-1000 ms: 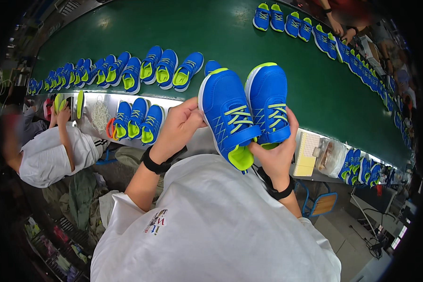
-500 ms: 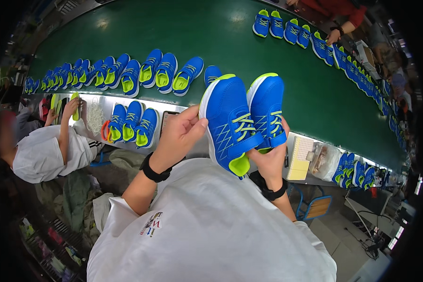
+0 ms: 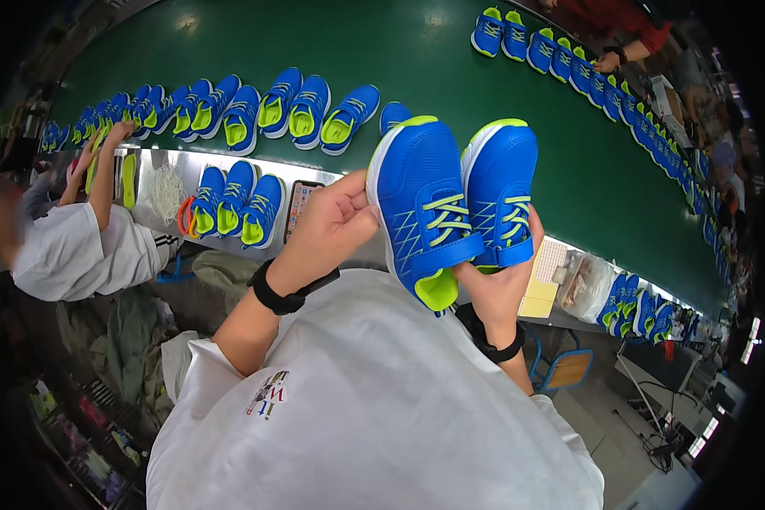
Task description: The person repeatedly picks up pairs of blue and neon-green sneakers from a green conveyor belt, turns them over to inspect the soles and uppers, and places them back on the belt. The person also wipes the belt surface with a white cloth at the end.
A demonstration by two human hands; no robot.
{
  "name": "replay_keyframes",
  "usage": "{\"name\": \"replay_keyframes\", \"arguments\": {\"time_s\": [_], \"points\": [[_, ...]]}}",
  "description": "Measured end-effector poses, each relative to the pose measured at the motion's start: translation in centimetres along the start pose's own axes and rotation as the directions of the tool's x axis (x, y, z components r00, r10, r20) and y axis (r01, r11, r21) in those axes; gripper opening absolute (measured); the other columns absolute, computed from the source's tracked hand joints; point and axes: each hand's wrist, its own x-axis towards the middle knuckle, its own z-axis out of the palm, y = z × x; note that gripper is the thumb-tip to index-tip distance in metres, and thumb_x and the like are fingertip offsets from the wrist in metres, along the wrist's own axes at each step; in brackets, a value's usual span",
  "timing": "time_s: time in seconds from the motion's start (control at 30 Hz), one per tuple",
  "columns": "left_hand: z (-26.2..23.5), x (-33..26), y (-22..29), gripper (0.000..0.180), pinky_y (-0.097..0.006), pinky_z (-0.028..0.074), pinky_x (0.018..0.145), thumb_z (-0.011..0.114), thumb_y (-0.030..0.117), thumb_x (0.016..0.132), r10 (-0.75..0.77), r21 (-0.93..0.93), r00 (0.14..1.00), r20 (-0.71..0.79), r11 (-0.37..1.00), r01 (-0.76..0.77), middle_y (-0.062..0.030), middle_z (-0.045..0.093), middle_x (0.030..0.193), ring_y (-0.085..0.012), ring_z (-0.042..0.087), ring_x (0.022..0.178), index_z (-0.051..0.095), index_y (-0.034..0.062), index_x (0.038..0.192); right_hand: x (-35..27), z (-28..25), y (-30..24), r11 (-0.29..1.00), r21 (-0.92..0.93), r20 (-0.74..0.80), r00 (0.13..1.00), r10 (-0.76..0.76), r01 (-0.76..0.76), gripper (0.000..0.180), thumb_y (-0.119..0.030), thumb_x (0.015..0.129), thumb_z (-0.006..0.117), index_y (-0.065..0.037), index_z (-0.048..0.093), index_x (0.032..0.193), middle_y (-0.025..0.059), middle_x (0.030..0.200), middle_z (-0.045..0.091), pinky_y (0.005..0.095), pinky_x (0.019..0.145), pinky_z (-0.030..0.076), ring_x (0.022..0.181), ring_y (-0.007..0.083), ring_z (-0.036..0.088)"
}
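In front of my chest I hold a pair of blue sneakers with lime-green lining and laces, toes pointing away from me. My right hand (image 3: 500,293) grips both at their heel ends, its thumb near the opening of the left sneaker (image 3: 418,174). The right sneaker (image 3: 503,183) stands close beside it, partly overlapped. With fingers curled, my left hand (image 3: 336,225) presses on the white sole edge of the left sneaker. Just beyond their toes another blue sneaker (image 3: 393,115) lies on the table, partly hidden.
Rows of blue sneakers (image 3: 312,110) line the green table (image 3: 382,51). Three more sneakers (image 3: 229,204), a phone (image 3: 302,208), white cords (image 3: 168,194) and orange handles (image 3: 184,217) lie on the near ledge. Co-workers' hands (image 3: 121,132) are at left and far right. A notepad (image 3: 540,293) sits right.
The pair of sneakers has shifted slightly right and up in the picture, both hands with it. The left co-worker's hand has moved up to the row of sneakers.
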Motion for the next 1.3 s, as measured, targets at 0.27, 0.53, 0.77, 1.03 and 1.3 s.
{"name": "replay_keyframes", "arguments": {"time_s": [0.27,0.53,0.77,1.03,1.3], "points": [[-0.8,-0.3,0.1,0.034,-0.030,0.048,0.090,0.046,0.003,0.092,-0.002,-0.001,1.000,0.005,1.000,0.002,-0.0076,0.061,0.113,-0.0116,0.058,0.102,0.046,-0.0044,0.125,-0.2,1.0,-0.7,1.000,0.019,0.000,1.000,-0.001,0.001,0.092,-0.001,0.054,0.075,-0.002,0.029,0.133,0.0133,0.118,0.047,0.0339,0.092,0.045,0.105,0.0207,0.054],[-1.2,-0.6,1.0,0.033,-0.028,0.049,0.087,0.047,0.004,0.092,-0.022,-0.040,1.000,-0.015,0.999,0.021,-0.0079,0.061,0.112,-0.0112,0.058,0.099,0.047,-0.0047,0.124,-0.5,1.4,-0.6,1.000,-0.012,0.012,1.000,0.001,0.000,0.093,-0.001,0.053,0.074,-0.002,0.028,0.133,0.0129,0.117,0.047,0.0344,0.093,0.045,0.106,0.0209,0.054],[-2.0,-1.0,0.7,0.038,-0.029,0.048,0.089,0.045,0.006,0.093,0.001,0.076,1.000,-0.013,0.997,0.000,-0.0080,0.058,0.115,-0.0122,0.057,0.104,0.042,-0.0028,0.130,-0.7,2.2,-1.4,0.997,-0.069,0.003,0.999,-0.036,0.036,0.094,-0.001,0.053,0.076,-0.003,0.028,0.134,0.0138,0.120,0.045,0.0346,0.091,0.047,0.106,0.0212,0.054],[-3.2,-0.8,1.1,0.040,-0.030,0.048,0.091,0.046,0.008,0.094,-0.057,0.027,0.996,0.075,0.998,0.055,-0.0074,0.056,0.118,-0.0125,0.056,0.106,0.040,-0.0014,0.132,-0.4,2.3,-0.9,0.999,-0.046,0.042,0.999,0.000,0.002,0.094,-0.003,0.053,0.077,-0.002,0.029,0.133,0.0122,0.119,0.046,0.0342,0.093,0.045,0.107,0.0203,0.053],[-2.6,-0.5,1.9,0.042,-0.031,0.048,0.092,0.044,0.004,0.092,-0.082,-0.029,0.988,0.129,0.996,0.086,-0.0081,0.057,0.118,-0.0136,0.057,0.107,0.038,-0.0029,0.133,0.0,1.5,-0.7,0.995,-0.086,0.054,0.997,0.059,-0.054,0.093,-0.004,0.054,0.080,-0.002,0.031,0.133,0.0103,0.120,0.046,0.0335,0.095,0.042,0.109,0.0202,0.051]]}}
